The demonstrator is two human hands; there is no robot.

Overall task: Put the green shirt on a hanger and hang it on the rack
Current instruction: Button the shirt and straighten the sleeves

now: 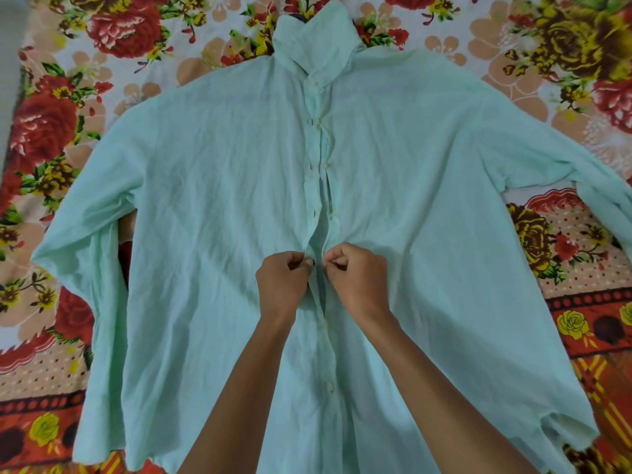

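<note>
Even, diffuse light falls from above, moderately bright and without glare. Soft shadows lie beneath the forearms on the green shirt (212,206) and under its raised sleeve folds. Wide-angle distortion bows the floral bedsheet (564,80) toward the frame edges. Focus is slightly soft overall; fine fabric texture smears, and the corners look dimmer and blurrier.

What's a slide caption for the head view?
Both hands, left hand and right hand, pinch the green shirt placket on a floral bedsheet.

1 head view looks steeply down, close over the bedspread (581,261).
</note>
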